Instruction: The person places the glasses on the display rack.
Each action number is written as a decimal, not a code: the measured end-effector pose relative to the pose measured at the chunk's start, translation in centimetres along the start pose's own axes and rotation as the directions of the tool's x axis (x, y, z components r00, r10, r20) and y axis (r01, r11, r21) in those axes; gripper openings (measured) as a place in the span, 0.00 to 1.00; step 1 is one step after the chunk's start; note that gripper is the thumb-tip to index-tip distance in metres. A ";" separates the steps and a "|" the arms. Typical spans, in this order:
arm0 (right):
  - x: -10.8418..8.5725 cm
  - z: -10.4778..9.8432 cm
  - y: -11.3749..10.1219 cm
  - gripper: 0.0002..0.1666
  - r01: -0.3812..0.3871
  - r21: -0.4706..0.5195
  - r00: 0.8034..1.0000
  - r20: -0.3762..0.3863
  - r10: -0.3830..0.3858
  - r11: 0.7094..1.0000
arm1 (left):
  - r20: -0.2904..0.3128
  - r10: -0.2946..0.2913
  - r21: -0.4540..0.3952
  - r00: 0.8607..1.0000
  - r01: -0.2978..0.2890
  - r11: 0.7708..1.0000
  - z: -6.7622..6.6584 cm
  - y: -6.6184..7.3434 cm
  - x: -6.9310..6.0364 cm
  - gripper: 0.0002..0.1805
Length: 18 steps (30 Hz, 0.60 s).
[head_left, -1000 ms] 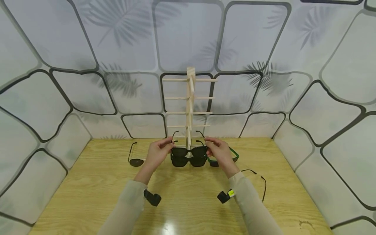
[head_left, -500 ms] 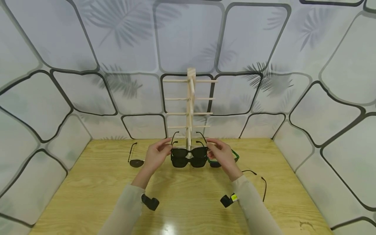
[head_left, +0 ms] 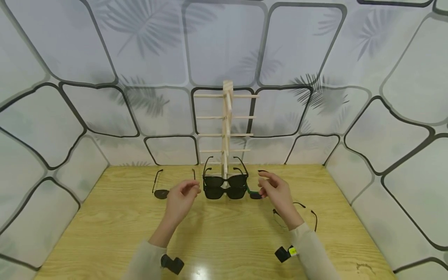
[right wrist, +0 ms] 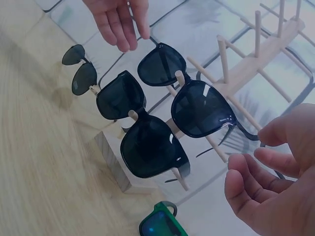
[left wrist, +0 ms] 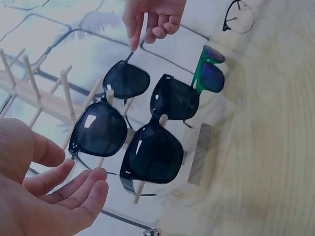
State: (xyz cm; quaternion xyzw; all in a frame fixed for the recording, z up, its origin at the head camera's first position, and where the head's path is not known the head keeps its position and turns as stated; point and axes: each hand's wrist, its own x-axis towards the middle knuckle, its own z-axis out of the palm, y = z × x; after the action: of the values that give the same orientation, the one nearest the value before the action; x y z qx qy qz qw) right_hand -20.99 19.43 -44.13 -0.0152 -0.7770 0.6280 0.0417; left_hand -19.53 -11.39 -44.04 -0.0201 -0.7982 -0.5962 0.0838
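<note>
Two pairs of black sunglasses hang on the lowest pegs of a wooden display rack [head_left: 227, 116], one above the other. The upper sunglasses [head_left: 237, 180] sit just over the lower sunglasses [head_left: 214, 193], lenses facing me and temples pointing back. My left hand [head_left: 181, 200] is left of them, fingers loosely bent and holding nothing. On the other side my right hand [head_left: 279, 192] hovers apart from the frames, also holding nothing. Both wrist views show the upper pair resting on its peg, with the fingers [left wrist: 91, 196] of the left hand near one hinge.
Green-framed sunglasses [head_left: 255, 195] lie on the table right of the rack, partly behind my right hand. Dark-lensed sunglasses [head_left: 161, 194] rest at the left. Thin-framed eyeglasses [head_left: 280, 219] lie near my right wrist. Bare higher pegs [head_left: 245, 96] stick out sideways. Patterned fabric walls [head_left: 392, 136] surround the table.
Both hands have let go of the upper sunglasses and drawn apart, the left one leftward, the right one rightward, both nearer to me. The sunglasses stay on the rack.
</note>
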 end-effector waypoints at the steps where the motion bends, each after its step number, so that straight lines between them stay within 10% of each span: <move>1: -0.4 -0.3 0.1 0.20 0.000 0.002 1.000 -0.005 0.000 1.000 | 0.003 0.007 0.000 1.000 -0.007 1.000 0.1 0.0 -0.3 0.09; 8: -3.0 -2.4 0.6 0.19 -0.005 -0.010 0.997 -0.073 0.004 1.000 | 0.147 0.040 -0.061 0.988 -0.031 0.998 1.5 0.1 -3.0 0.09; 18: -5.6 -5.0 2.0 0.20 -0.052 -0.067 0.983 -0.179 0.039 0.996 | 0.402 0.150 -0.062 0.903 -0.137 0.989 5.2 -0.8 -3.8 0.13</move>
State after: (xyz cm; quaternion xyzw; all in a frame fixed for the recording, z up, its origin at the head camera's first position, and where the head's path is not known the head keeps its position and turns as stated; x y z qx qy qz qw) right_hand -15.03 24.30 -45.27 -0.0903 -0.7917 0.5966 0.0959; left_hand -16.47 -6.38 -46.81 -0.2031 -0.7849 -0.5840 -0.0402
